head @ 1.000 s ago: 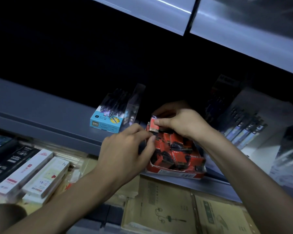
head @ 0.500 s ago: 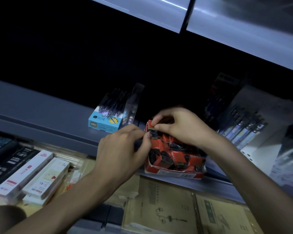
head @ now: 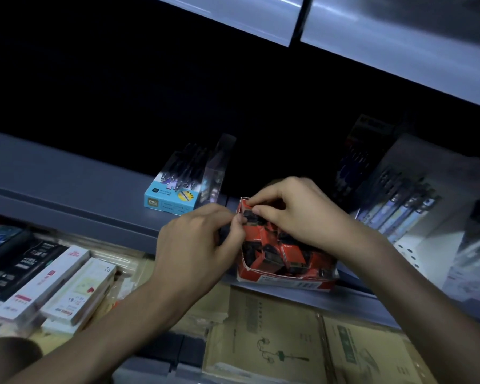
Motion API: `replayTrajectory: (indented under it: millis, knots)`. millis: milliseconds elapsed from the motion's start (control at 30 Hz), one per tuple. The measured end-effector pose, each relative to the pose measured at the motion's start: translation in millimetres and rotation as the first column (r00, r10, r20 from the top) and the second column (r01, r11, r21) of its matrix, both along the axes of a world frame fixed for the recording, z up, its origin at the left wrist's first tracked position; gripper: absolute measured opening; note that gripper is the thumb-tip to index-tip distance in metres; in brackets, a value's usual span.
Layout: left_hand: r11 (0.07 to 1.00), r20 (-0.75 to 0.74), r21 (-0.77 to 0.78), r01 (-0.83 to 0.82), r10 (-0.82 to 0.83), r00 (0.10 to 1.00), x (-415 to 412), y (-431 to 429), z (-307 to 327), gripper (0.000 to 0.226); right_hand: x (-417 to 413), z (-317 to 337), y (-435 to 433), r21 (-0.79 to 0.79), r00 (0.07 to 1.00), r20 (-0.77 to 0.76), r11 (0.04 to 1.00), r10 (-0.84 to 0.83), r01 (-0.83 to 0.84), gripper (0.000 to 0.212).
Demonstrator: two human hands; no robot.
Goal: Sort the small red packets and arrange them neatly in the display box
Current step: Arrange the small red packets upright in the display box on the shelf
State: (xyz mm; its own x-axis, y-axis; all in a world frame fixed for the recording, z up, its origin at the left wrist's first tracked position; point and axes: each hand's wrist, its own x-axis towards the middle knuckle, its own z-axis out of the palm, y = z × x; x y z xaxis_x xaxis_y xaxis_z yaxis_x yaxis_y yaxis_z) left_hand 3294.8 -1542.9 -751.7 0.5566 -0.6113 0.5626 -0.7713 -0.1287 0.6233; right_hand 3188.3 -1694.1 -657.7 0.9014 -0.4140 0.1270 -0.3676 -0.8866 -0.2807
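Observation:
A red display box (head: 286, 281) stands at the front edge of a grey shelf (head: 67, 189), filled with several small red-and-black packets (head: 272, 250) lying in disorder. My right hand (head: 297, 214) is over the box's far left corner, its thumb and forefinger pinching a red packet (head: 245, 207) held upright there. My left hand (head: 200, 245) is at the box's left wall, fingers curled, its fingertips pinching the wall's top edge beside that packet. The box's far side is hidden under my right hand.
A light blue box of pens (head: 172, 195) stands left of the red box. Packs of pens (head: 399, 206) lean at the right. Below the shelf lie white and black stationery boxes (head: 47, 281) and brown paper pads (head: 263, 342). A metal shelf (head: 399, 42) hangs overhead.
My right hand has brought the red packet down from above the box into its far left corner. My left hand has shifted slightly up along the left wall.

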Motion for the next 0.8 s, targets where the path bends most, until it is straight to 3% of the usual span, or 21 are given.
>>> replayTrajectory:
  millis: [133, 500, 800]
  knots:
    - [1.000, -0.026, -0.018, -0.009, 0.009, 1.000, 0, 0, -3, 0.045, 0, 2, 0, -0.037, 0.999, -0.042, 0.999, -0.001, -0.001, 0.029]
    - [0.996, -0.023, -0.090, 0.028, -0.030, 0.999, -3, 4, -10, 0.040, 15, 4, 8, -0.403, 0.984, -0.177, 0.909, 0.035, -0.105, 0.027]
    - [0.993, 0.003, -0.113, 0.045, -0.045, 0.999, -4, 7, -10, 0.036, 0, 9, -7, -0.241, 0.997, -0.068, 0.969, 0.034, -0.049, 0.038]
